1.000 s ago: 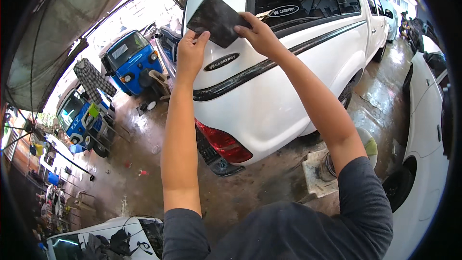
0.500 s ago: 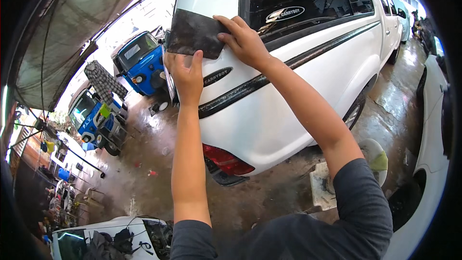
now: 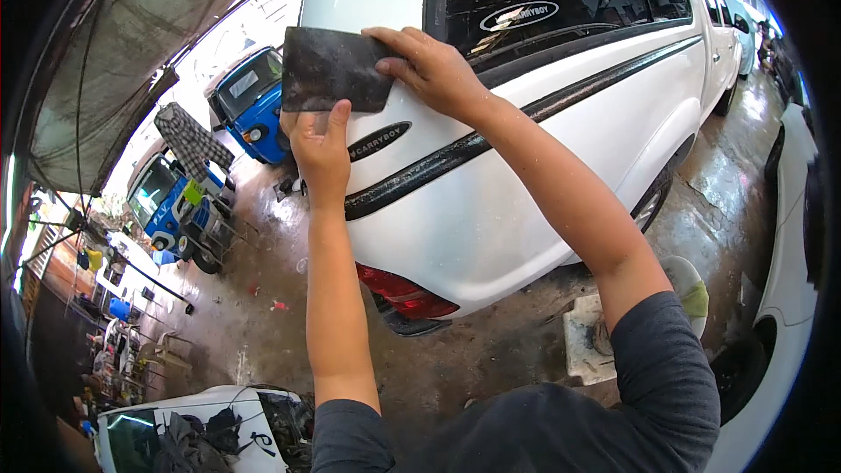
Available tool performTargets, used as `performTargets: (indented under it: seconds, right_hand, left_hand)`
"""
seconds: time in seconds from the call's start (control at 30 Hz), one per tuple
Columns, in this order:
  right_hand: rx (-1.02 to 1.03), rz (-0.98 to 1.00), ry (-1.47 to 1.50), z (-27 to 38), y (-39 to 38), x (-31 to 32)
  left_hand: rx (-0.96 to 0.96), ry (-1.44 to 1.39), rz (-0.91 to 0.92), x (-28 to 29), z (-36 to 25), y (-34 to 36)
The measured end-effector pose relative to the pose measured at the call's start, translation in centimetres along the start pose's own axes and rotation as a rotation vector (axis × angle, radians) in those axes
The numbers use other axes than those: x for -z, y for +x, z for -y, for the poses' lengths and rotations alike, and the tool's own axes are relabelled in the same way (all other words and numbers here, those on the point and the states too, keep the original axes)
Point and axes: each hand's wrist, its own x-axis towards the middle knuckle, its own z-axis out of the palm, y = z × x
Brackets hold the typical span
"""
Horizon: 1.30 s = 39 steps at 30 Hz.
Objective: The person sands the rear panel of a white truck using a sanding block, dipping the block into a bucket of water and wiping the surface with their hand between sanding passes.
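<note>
A dark grey rectangular sheet, like sandpaper [image 3: 333,67], is held up in front of the rear corner of a white vehicle [image 3: 455,228]. My left hand [image 3: 318,158] grips its lower edge, thumb on the near face and the other fingers mostly hidden behind. At the right edge, my right hand [image 3: 438,76] pinches the sheet between thumb and fingers. Whether the sheet touches the body panel I cannot tell. Just below it on the white panel sits a dark oval badge [image 3: 379,141], above a black trim strip [image 3: 420,171].
A red tail light [image 3: 403,292] is low on the vehicle's corner. Blue three-wheelers [image 3: 250,101] stand at the left, beside a checkered cloth [image 3: 186,138]. A pale stand [image 3: 587,342] is on the wet floor near my right elbow. Another white car [image 3: 784,236] lines the right side.
The sheet and both hands have shifted left in view, and the sheet is now more level. Both hands keep their hold. The view has shifted slightly too.
</note>
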Motion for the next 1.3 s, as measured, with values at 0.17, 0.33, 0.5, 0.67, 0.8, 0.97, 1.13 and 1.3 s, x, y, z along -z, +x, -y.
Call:
performTargets:
  seconds: [0.17, 0.33, 0.5, 0.67, 0.8, 0.97, 1.13, 1.3]
  right_hand:
    - [-0.024, 0.005, 0.028, -0.1, 0.1, 0.2]
    - [0.003, -0.02, 0.028, -0.3, 0.5, 0.1]
    - [-0.002, 0.008, 0.004, -0.2, -0.2, 0.1]
    - [-0.034, 0.001, 0.058, 0.1, 0.1, 0.2]
    - [-0.016, -0.01, 0.035, 0.1, -0.6, 0.0]
    - [-0.072, -0.006, 0.078, 0.6, -0.4, 0.0]
    - [-0.008, -0.014, 0.037, 0.3, -0.5, 0.1]
    - [-0.042, 0.0, 0.116, 0.7, -0.8, 0.0]
  left_hand:
    - [0.037, 0.022, 0.0, -0.2, -0.6, 0.0]
    - [0.104, -0.057, 0.03, -0.1, 0.0, 0.3]
    - [0.092, -0.05, -0.045, -0.5, -1.0, -0.6]
    - [0.005, 0.098, -0.008, 0.0, -0.6, 0.5]
    - [0.225, -0.147, 0.027, 0.1, -0.8, -0.4]
    - [0.044, 0.062, 0.001, 0.2, -0.3, 0.2]
    - [0.041, 0.013, -0.012, 0.0, -0.9, -0.1]
    - [-0.01, 0.088, -0.03, 0.1, -0.2, -0.3]
